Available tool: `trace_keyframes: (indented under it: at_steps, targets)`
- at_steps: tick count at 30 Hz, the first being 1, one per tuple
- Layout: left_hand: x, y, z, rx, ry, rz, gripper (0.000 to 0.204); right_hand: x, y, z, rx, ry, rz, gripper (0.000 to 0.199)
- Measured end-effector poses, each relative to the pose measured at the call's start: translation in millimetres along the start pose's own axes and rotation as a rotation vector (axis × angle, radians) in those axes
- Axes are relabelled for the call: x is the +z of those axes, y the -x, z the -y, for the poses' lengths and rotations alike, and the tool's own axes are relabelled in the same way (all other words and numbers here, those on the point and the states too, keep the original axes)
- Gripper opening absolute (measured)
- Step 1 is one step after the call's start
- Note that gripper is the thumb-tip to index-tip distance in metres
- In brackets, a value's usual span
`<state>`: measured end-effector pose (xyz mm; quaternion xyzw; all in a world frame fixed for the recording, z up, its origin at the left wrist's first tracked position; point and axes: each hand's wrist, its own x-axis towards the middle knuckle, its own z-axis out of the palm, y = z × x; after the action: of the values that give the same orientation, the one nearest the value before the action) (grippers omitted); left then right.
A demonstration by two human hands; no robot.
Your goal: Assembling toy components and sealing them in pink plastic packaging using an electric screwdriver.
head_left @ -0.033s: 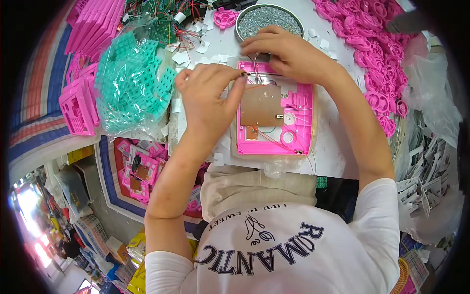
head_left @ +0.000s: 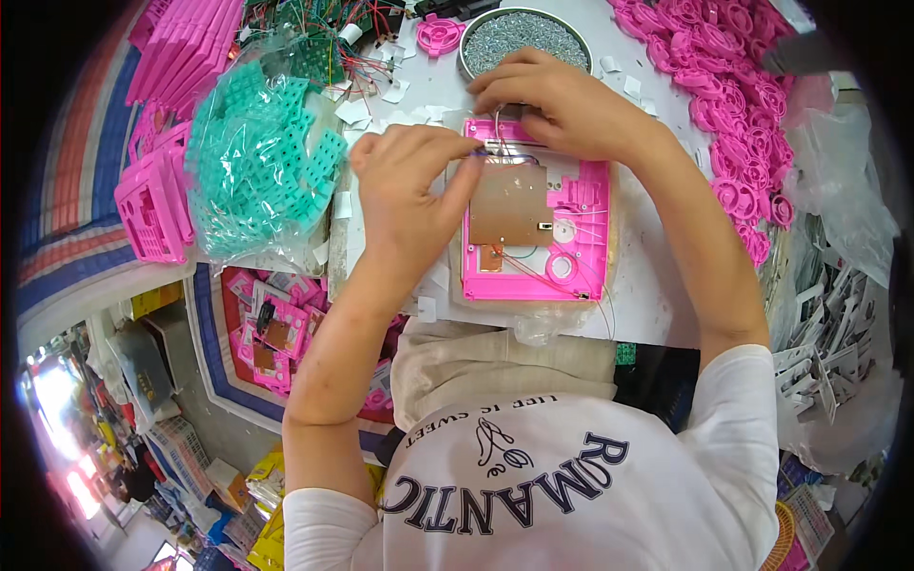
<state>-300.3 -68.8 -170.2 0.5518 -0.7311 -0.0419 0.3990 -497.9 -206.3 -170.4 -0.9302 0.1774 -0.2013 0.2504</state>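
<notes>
- Pink plastic housing [head_left: 581,205] lies open side up in the middle of the frame, a little above center, on the white worktable [head_left: 657,285].
- Inside it you see a brown circuit board [head_left: 509,205], and thin wires [head_left: 533,262] run from the board across the lower part of the housing.
- Your left hand [head_left: 409,195] comes from the lower left. Its fingers are bent together and the fingertips pinch something small at the upper left corner of the board; what exactly it is, I cannot tell.
- Your right hand [head_left: 562,105] covers the upper edge of the housing. The fingers are curled down and press on that edge, near the left fingertips. Whether it holds something under the fingers is hidden.
- Round metal tray of small screws [head_left: 524,33] stands just above the right hand, at the top center.
- Bag of teal plastic parts [head_left: 262,157] lies at the upper left, beside a stack of pink frames [head_left: 152,205].
- Heap of pink round parts [head_left: 743,114] fills the upper right of the frame.
</notes>
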Motion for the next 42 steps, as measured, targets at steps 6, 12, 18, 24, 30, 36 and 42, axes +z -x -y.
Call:
trace_keyframes:
  at_steps: [6,12,18,24,30,36,42]
  targets:
    - [-2,-26,4,0.282,0.204,0.247,0.018,-20,1,3,0.065,-0.005,0.052,0.025]
    - [-5,-20,11,0.05,0.328,0.233,0.016,-13,14,17,0.097,-0.02,-0.189,0.015]
    - [0,-8,14,-0.309,0.307,0.13,0.019,-4,26,33,0.09,-0.015,-0.342,0.014]
    - [17,-31,25,-0.353,0.665,0.279,0.019,-1,52,63,0.317,-0.024,-0.364,0.012]
    - [10,-27,26,-0.387,0.754,0.27,0.017,0,55,71,0.377,0.08,-0.401,0.011]
    - [-11,-5,22,-0.152,0.054,0.15,0.03,-7,62,70,0.363,0.342,-0.271,0.009]
    - [-11,-41,-20,0.176,0.077,-0.161,0.037,-3,68,79,0.379,0.318,-0.221,0.008]
